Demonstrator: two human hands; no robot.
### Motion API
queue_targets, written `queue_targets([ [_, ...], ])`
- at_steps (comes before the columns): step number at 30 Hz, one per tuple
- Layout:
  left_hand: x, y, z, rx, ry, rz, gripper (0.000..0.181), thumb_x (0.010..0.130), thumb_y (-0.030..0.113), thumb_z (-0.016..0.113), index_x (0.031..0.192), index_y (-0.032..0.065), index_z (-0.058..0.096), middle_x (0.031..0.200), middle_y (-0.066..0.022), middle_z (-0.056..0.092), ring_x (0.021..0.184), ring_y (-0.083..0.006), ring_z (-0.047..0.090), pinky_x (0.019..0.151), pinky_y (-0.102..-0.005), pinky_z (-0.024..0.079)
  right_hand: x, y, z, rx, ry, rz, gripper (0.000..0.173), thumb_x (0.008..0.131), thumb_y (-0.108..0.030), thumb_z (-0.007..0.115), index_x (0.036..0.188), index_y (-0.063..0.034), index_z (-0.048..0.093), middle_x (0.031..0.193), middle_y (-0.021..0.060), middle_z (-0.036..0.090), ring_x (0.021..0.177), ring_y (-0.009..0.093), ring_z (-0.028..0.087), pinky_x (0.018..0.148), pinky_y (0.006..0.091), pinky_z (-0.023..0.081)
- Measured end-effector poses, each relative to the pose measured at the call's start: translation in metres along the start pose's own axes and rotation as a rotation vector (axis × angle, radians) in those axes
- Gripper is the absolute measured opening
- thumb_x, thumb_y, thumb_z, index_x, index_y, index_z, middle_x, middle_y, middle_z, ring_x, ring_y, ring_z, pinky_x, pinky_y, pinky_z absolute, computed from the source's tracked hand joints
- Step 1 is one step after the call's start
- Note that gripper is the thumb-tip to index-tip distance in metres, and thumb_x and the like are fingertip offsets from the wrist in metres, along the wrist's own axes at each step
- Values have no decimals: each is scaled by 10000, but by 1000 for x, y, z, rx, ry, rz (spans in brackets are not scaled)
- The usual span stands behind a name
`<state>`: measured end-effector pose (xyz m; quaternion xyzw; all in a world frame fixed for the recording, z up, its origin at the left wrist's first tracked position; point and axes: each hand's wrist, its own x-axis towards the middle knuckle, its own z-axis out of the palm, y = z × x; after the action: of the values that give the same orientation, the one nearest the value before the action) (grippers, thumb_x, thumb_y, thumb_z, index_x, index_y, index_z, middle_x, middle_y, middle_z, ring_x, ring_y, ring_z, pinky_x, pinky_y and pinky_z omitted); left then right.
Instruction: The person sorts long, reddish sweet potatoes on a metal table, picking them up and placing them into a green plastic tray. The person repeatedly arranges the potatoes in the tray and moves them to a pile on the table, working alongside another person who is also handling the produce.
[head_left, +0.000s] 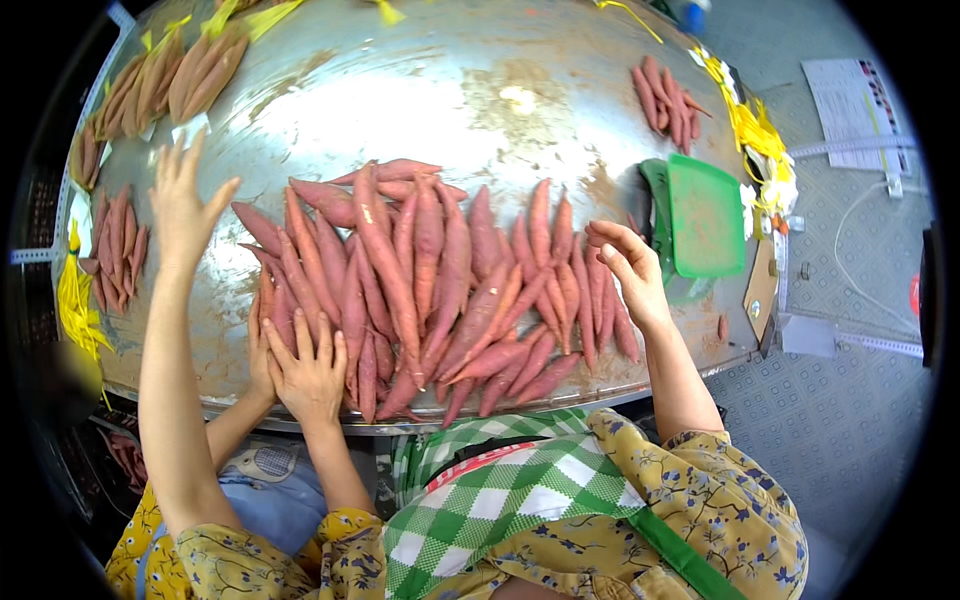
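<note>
A large pile of red-skinned sweet potatoes (427, 240) lies across the metal table's near part, directly before me. My left hand (182, 202) is raised over the table, left of the pile, fingers spread and empty. At the pile's right end, my right hand (630, 270) hangs with its fingers loosely bent and apart; nothing shows in it. Whether its fingertips touch a sweet potato cannot be told. A green plastic tray (705, 217) stands just beyond that hand. A smaller group of sweet potatoes (666, 105) lies farther back on the right.
A co-worker's two hands (307, 371) rest against the pile's left side, their arms beside my left arm. Bundled sweet potatoes (206, 75) with yellow ties lie back left, a loose group (116, 247) below. Yellow net bags (750, 135) hang along the right edge, others (79, 300) at left.
</note>
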<state>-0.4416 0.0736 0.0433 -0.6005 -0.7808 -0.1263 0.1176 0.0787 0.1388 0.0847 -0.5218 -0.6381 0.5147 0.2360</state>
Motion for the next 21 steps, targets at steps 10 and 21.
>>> queue_targets([
  [10,-25,283,-57,-652,44,130,603,723,254,713,1255,72,495,1253,-186,499,1208,-364,423,978,-421,368,-65,123,-88,-267,133,-36,424,796,-177,645,1156,17,535,1091,160,595,962,251,589,811,347,477],
  [21,-202,449,7,-621,-170,-272,446,756,54,656,1179,13,519,922,-155,574,799,-267,594,713,-336,492,-91,156,-86,-660,-124,-129,841,674,-202,715,1349,-6,253,1263,228,382,1133,378,404,985,416,352],
])
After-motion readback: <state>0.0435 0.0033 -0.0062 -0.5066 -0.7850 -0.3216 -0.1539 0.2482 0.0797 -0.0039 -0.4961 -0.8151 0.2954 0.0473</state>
